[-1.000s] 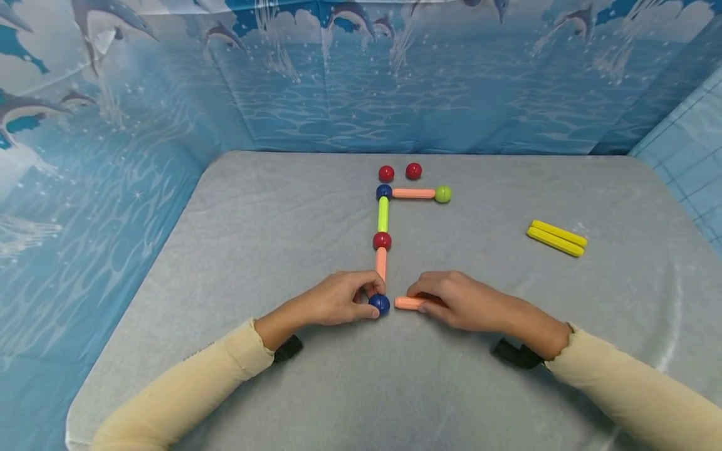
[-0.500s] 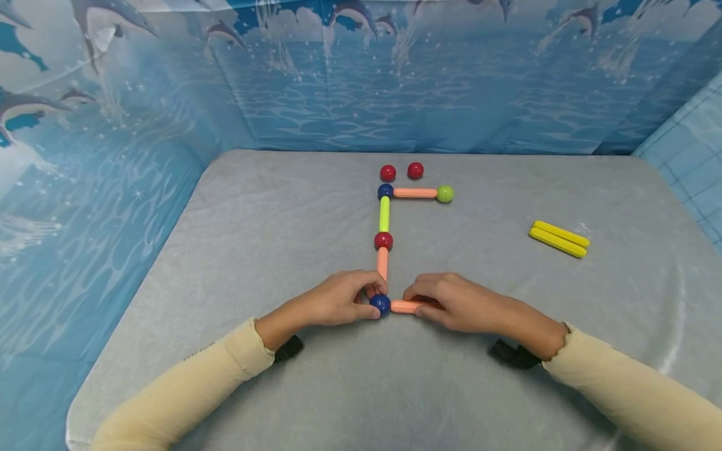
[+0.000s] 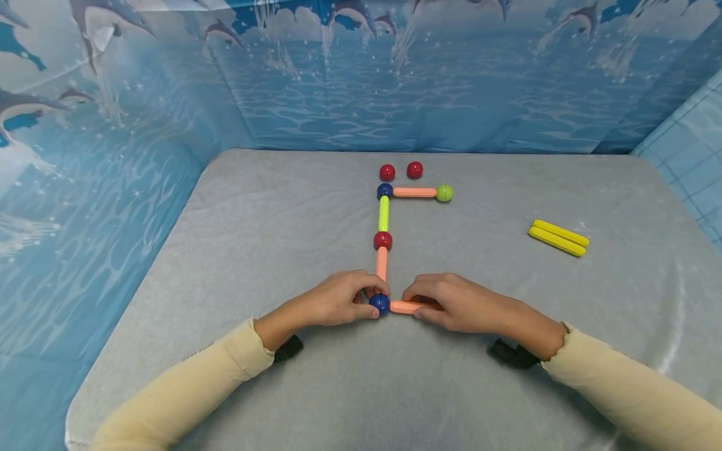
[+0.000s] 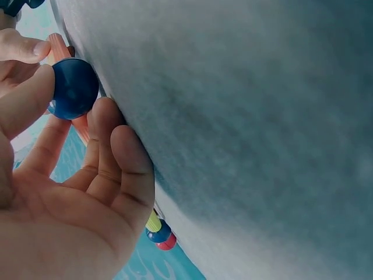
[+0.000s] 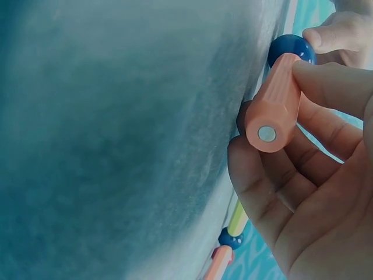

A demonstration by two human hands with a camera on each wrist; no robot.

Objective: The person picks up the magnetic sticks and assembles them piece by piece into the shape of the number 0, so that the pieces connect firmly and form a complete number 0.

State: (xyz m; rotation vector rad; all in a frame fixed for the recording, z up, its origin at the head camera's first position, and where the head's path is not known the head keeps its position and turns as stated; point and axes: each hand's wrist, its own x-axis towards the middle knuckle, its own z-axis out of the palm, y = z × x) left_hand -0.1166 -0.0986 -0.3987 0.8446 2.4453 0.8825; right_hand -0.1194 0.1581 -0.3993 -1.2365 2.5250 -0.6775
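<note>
The left hand (image 3: 344, 299) pinches the near blue ball (image 3: 380, 305) between thumb and fingers; the right hand (image 3: 465, 302) pinches the held coral stick (image 3: 402, 307) just right of it. That stick's long axis runs roughly parallel to the table (image 3: 282, 219)'s far edge, its left end appearing to touch the ball, the right hand gripping its other part (its free end shows a silvery disc (image 5: 267, 133)).

From the ball, a row heads toward the far edge: second coral stick (image 3: 381, 263), red ball (image 3: 383, 240), lime stick (image 3: 384, 214), far blue ball (image 3: 385, 190). Left fingertips hide the row's nearest joint. A third coral stick (image 3: 414, 192) branches right to a green ball (image 3: 444, 193). Two loose red balls (image 3: 414, 169) sit nearer the far edge; two yellow sticks (image 3: 557, 242) lie side by side, slanted, toward the right edge.
</note>
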